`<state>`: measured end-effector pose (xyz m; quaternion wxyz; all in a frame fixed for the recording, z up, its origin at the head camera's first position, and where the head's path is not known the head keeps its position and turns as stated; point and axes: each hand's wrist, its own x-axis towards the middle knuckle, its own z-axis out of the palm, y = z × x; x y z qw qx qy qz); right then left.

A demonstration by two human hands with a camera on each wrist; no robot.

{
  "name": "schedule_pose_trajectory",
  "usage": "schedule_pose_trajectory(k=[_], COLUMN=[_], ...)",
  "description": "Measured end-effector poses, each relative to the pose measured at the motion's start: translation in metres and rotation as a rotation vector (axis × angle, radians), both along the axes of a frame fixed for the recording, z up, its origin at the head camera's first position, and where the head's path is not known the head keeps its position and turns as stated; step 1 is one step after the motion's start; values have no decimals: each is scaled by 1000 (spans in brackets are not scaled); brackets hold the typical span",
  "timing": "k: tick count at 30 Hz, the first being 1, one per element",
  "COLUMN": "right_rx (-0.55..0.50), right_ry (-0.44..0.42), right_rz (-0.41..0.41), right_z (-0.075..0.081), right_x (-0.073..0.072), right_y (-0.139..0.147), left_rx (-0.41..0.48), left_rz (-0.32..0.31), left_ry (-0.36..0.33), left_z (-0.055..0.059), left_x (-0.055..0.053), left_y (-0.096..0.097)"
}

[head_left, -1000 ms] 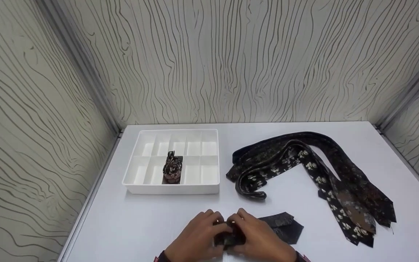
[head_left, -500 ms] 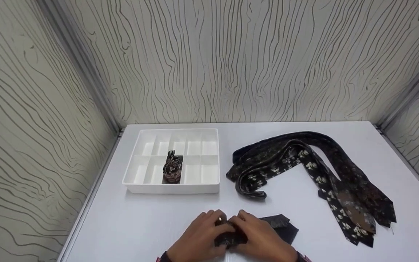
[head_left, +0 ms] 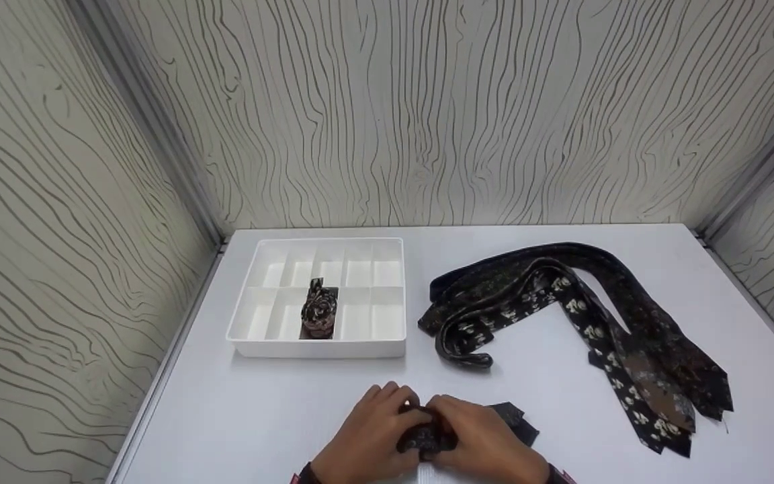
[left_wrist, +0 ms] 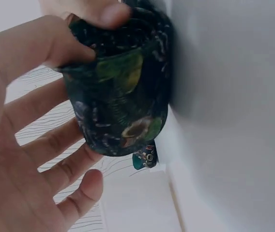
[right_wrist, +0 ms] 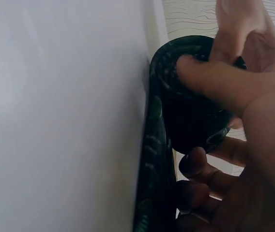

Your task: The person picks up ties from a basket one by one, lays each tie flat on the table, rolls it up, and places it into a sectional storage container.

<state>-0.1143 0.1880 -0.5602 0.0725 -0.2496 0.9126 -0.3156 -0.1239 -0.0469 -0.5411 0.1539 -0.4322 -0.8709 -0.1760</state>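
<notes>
Both hands hold a dark patterned necktie point(head_left: 420, 440) at the table's front, most of it wound into a thick coil. My left hand point(head_left: 375, 433) grips the coil from the left. In the left wrist view its thumb presses the coil's edge point(left_wrist: 120, 106), with the fingers behind. From the other side my right hand point(head_left: 484, 437) grips the coil, its thumb on the spiral end point(right_wrist: 169, 72) in the right wrist view. The tie's loose tail point(head_left: 513, 417) lies flat on the table, partly hidden behind the right hand.
A white divided tray point(head_left: 320, 348) stands at back left, with one rolled brownish tie point(head_left: 320, 312) in a front compartment. Several dark floral ties point(head_left: 588, 323) lie in a curved bundle on the right. Patterned panels point(head_left: 387, 114) wall the table at the back and sides.
The tie's loose tail has drawn left toward the hands, and less of it shows. Both hands have stayed nearly in place around the coil. The tray and tie bundle are unmoved.
</notes>
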Motion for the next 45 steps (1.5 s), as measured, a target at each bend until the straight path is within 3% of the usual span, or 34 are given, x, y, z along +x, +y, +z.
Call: schedule_pose_trajectory(k=[8,15,22,29,34,41,45], right_rx=[56,71,88,102,78,114,144], right_ry=[-61,-5,28,22,24,66,74], right_rz=[-15,7,1,-7,10,15,29], right_z=[4,5,7,10,11,15,14], right_x=[0,0,1,1,1,3,4], right_y=[2,1,-1,0,1,3,5], left_rx=[7,-29,-41,14,5,-23,-35], left_rz=[35,29,35,20,5,-29,-26], left_ry=[20,5,-78,-67,-42,-143,-118], left_z=[-3,0,-1,-2,-1,0,0], left_x=[0,1,3,3,3,4,4], left_y=[-2,1,-3,-1,1,3,4])
